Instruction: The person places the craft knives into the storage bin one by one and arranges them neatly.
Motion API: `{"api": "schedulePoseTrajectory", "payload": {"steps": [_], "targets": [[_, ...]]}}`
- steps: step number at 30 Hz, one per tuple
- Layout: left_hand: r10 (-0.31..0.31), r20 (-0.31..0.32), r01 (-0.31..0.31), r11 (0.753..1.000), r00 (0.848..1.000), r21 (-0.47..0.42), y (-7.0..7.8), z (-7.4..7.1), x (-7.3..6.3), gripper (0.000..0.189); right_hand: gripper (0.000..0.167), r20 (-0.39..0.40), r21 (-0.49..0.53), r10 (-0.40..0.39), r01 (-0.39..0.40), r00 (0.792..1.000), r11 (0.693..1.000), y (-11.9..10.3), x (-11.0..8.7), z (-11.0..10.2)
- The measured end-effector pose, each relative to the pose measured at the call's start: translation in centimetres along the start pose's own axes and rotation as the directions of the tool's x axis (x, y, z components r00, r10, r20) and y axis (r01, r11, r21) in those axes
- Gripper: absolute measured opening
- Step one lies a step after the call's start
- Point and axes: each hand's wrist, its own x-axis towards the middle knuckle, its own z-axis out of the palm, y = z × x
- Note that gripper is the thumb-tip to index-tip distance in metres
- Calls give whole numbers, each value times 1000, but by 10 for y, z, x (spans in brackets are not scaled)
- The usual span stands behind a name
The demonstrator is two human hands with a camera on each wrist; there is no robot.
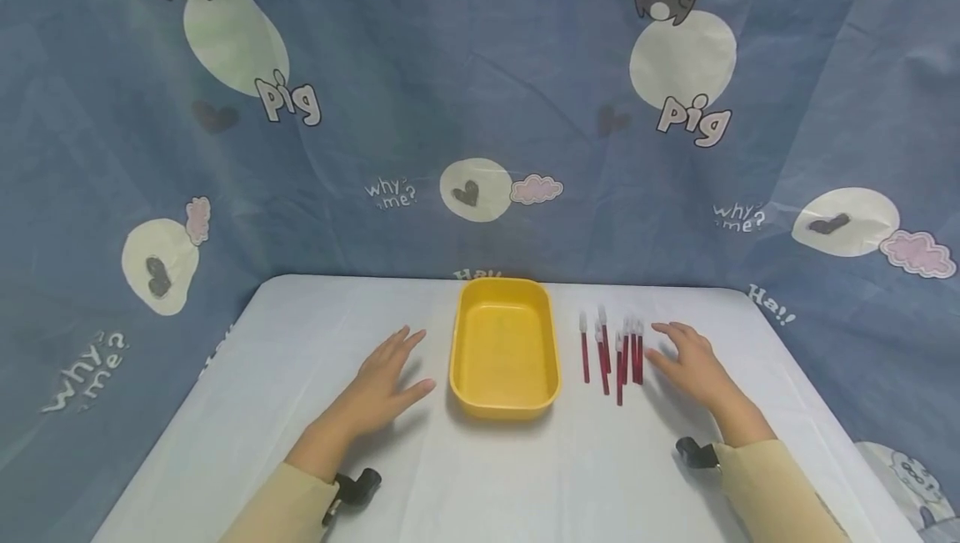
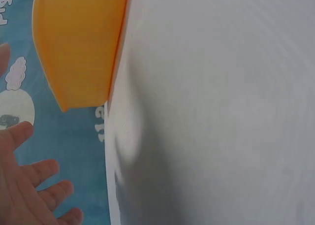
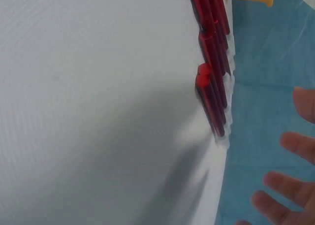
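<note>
A yellow rectangular tray (image 1: 504,411) stands in the middle of the white table, with nothing lying in it. Several slim dark-red sticks (image 1: 585,358) with whitish, see-through ends lie side by side to its right; their exact kind is unclear. My left hand (image 1: 381,384) hovers left of the tray, fingers spread, apart from it. On the other side, my right hand (image 1: 693,366) is just right of the sticks, fingers loosely bent and holding nothing. The right wrist view shows the red sticks (image 3: 210,104) away from the fingertips (image 3: 295,141).
A white cloth covers the table (image 1: 480,485). Behind it and at both sides hangs a blue curtain (image 1: 480,67) with pig prints. Each wrist wears a small black camera, one near the left sleeve (image 1: 288,501), one near the right sleeve (image 1: 772,485).
</note>
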Motion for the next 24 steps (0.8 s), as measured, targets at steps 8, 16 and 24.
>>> {"api": "schedulePoseTrajectory", "payload": {"steps": [8,16,24], "targets": [[-32,48,35,997,998,-70,4,4,6,81,54,10,25,31,-31,999,999,-1,6,3],[-29,71,40,986,997,-160,12,11,16,83,51,53,83,56,-60,997,995,-1,15,6],[-120,132,152,953,984,-263,21,16,22,79,50,111,147,106,-122,988,982,-3,20,9]]}}
